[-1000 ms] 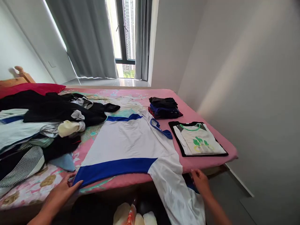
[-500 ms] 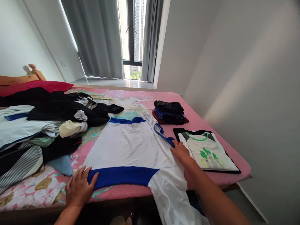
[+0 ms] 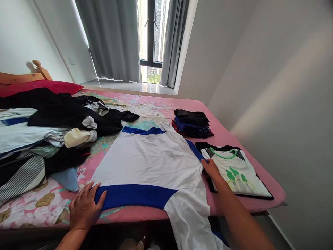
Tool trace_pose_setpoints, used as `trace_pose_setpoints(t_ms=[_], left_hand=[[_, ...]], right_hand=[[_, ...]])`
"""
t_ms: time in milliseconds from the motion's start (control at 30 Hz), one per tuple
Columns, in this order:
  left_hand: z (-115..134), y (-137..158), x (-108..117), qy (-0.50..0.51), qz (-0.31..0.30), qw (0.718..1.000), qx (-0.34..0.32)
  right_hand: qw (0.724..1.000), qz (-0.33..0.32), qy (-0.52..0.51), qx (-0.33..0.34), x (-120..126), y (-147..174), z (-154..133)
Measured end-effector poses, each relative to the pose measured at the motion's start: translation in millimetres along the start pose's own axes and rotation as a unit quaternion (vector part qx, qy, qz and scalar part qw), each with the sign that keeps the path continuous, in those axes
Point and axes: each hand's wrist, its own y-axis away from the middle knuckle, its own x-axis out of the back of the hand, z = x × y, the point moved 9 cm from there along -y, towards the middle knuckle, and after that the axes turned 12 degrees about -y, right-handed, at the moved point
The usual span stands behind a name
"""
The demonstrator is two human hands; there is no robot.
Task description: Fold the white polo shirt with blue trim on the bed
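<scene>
A white long-sleeved top (image 3: 148, 159) with blue bands is spread over the near side of the bed. My left hand (image 3: 85, 205) lies flat with fingers apart at the left end of its near blue band. At the right side, my right hand (image 3: 211, 168) pinches the blue edging of the top and holds it stretched out. One white sleeve hangs over the bed's front edge, its end partly out of view. Just beside my right hand is a folded white T-shirt (image 3: 231, 170) with a green neckline and green print, lying on something black.
A jumbled heap of clothes (image 3: 62, 121) covers the left of the bed (image 3: 192, 104). Farther back on the right sits a folded stack of dark clothes (image 3: 192, 123). A red pillow (image 3: 41, 87) is by the wooden headboard (image 3: 20, 79); a wall (image 3: 286, 114) runs along the right.
My right hand has moved slightly right, drawing the blue edging outward so that its bunched part lies straighter. My left hand stays on the near band. The view has shifted a little.
</scene>
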Motion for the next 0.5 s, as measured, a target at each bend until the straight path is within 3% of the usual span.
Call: trace_pose_setpoints(t_ms=[300, 500], left_hand=[[-0.1, 0.5, 2.7, 0.012, 0.000, 1.000, 0.006], [-0.6, 1.2, -0.5, 0.014, -0.019, 1.000, 0.015]], right_hand=[[0.988, -0.012, -0.152, -0.033, -7.6, 12.2, 4.4], [0.993, 0.003, -0.114, -0.030, -4.8, 29.0, 12.1]])
